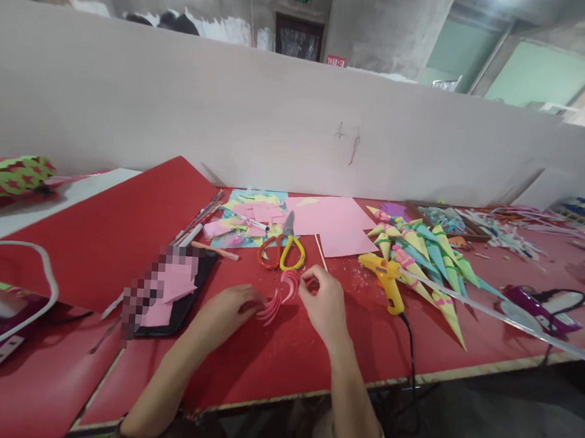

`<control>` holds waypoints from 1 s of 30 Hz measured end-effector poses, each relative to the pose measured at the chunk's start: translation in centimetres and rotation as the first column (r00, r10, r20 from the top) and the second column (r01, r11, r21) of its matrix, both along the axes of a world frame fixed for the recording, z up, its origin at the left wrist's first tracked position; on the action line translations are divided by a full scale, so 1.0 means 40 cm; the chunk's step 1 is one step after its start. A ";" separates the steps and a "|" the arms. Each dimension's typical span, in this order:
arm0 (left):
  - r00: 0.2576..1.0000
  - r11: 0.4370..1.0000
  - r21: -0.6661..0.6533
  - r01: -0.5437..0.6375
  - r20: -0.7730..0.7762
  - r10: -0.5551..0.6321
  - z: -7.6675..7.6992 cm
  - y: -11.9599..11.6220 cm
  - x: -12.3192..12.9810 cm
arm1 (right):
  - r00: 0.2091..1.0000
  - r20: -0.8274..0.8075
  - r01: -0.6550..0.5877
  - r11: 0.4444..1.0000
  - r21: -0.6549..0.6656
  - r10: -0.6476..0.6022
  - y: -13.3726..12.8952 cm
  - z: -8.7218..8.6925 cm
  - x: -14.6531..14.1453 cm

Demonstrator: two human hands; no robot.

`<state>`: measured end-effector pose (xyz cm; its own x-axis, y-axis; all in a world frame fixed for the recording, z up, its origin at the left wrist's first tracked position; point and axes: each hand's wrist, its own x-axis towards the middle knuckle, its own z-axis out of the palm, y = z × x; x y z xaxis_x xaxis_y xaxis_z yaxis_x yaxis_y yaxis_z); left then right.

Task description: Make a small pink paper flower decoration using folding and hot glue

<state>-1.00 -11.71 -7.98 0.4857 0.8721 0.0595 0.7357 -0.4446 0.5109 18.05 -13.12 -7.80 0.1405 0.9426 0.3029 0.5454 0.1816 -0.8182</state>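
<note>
The pink curled paper strips (270, 309) were located at the counter (262, 370), inboard of its front edge, between the two hands; whether they rested on the surface could not be determined. The right hand (324, 302) held the right-hand curl in a narrow thumb-and-finger pinch. The left hand (234, 305) was bent inward at the left-hand curl; its grip was hidden. The strips appeared light, springy and easily creased, so the gathered ends seemed the proper holding point, with little pressure on the loops. The overall long axis ran obliquely, from the front-left toward the back-right of the counter. The left-hand curl fanned toward the front edge; the right-hand curl arched toward the back edge, just short of the scissors (289, 225).
</note>
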 end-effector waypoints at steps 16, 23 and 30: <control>0.998 0.998 0.058 -0.030 0.051 0.027 0.016 -0.035 0.020 | 0.986 0.159 -0.044 0.996 -0.080 0.056 -0.011 -0.078 0.039; 1.000 0.994 0.107 0.016 -0.021 -0.014 0.021 -0.077 0.040 | 0.989 0.144 -0.028 0.998 -0.062 0.037 -0.011 -0.086 0.034; 0.999 0.990 0.140 0.004 -0.034 0.001 -0.004 -0.083 0.055 | 0.990 0.138 -0.020 0.998 -0.061 0.028 -0.016 -0.084 0.041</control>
<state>1.19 -15.02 -8.13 0.4909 0.8556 0.1643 0.7508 -0.5111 0.4183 19.69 -13.76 -11.16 0.0784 0.9620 0.2616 0.6507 0.1494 -0.7445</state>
